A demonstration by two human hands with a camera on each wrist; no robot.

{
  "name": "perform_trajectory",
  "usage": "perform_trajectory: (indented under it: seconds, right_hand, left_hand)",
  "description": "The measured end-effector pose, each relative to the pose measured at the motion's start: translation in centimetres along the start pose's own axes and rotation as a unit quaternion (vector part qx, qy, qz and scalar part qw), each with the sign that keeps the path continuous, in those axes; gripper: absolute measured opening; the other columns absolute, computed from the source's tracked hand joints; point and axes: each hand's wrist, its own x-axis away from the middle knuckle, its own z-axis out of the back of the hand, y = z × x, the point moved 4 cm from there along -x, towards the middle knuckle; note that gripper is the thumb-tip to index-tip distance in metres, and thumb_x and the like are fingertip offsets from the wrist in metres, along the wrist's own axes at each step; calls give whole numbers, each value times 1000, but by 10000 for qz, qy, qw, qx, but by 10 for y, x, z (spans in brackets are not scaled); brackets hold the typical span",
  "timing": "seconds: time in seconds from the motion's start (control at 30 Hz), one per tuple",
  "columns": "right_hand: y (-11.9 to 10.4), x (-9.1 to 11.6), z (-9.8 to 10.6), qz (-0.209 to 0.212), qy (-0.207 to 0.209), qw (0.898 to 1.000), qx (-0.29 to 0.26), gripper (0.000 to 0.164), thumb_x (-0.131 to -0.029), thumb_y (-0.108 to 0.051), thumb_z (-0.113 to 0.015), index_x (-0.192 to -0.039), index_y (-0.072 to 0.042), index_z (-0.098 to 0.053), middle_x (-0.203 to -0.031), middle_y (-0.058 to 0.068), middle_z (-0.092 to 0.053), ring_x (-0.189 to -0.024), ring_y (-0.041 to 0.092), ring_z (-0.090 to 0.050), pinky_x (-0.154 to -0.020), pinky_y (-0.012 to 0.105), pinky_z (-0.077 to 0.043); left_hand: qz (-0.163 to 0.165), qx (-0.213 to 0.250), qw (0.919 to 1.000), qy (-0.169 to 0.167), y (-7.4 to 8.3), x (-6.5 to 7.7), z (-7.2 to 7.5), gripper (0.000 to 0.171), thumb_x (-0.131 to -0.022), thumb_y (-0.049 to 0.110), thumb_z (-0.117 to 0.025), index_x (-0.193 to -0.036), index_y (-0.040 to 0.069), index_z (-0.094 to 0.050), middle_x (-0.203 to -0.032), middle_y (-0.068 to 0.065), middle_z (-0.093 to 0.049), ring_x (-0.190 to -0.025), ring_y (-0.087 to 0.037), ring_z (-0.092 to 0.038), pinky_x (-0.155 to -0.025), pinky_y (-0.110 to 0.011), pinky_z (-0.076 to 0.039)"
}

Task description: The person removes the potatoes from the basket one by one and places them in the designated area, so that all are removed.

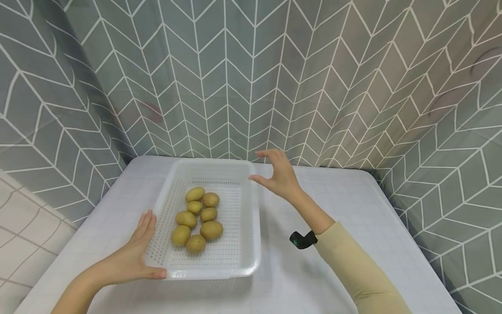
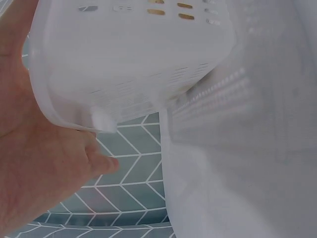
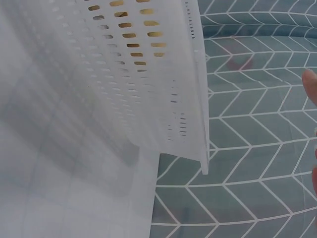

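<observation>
A white perforated plastic basket [image 1: 231, 209] stands on the white-covered table, with several yellow-brown potatoes [image 1: 211, 230] grouped in its left half. My left hand [image 1: 131, 257] is at the basket's near left corner, thumb along the front rim and straight fingers along the left side. In the left wrist view, the left hand [image 2: 44, 158] lies against the outside of the rim corner. Beside the far right corner, my right hand [image 1: 280, 176] is held with thumb and fingers spread apart, nothing between them. Only the fingertips [image 3: 311, 84] show at the right wrist view's edge.
White cloth covers the table [image 1: 313, 209], which extends to the right of the basket. A grey curtain [image 1: 251, 78] with white zigzag lines hangs behind and on both sides. A black wrist camera [image 1: 303, 240] sits at the right sleeve's cuff.
</observation>
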Motion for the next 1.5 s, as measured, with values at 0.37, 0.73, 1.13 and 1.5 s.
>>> perform_trajectory:
  seconds: [0.37, 0.73, 1.13, 1.5]
  right_hand:
    - [-5, -15, 0, 327, 52, 9983, -478, 63, -66, -25, -89, -117, -3, -61, -108, 8, -64, -103, 22, -56, -87, 36, -43]
    - [-25, -31, -6, 778, -32, 9907, -1115, 59, -64, -20, -89, -112, -1, -62, -105, 10, -65, -99, 20, -59, -75, 32, -46]
    - [-60, -51, -32, 1076, -288, 9821, -1517, 55, -67, -22, -89, -112, -6, -62, -99, 3, -63, -93, 14, -56, -68, 34, -45]
    - [-92, -60, -64, 1309, -667, 9735, -1750, 50, -71, -25, -87, -111, -8, -63, -105, 2, -65, -95, 11, -56, -77, 22, -44]
  left_hand:
    - [44, 55, 10000, 60, 3, 1, 2, 137, -64, 42, -87, -146, -13, 8, -153, -29, 20, -140, -34, 26, -107, -60, 11]
    - [32, 86, 9999, 65, 5, 2, 1, 136, -64, 41, -87, -146, -14, 7, -153, -29, 20, -140, -33, 25, -109, -59, 10]
    - [156, 227, 9996, 53, 4, 2, 2, 135, -65, 41, -86, -147, -12, 7, -154, -26, 21, -140, -34, 25, -106, -65, 7]
    - [296, 376, 9989, 0, 5, 1, 4, 136, -65, 39, -87, -149, -8, 9, -155, -23, 23, -140, -38, 23, -102, -72, 1]
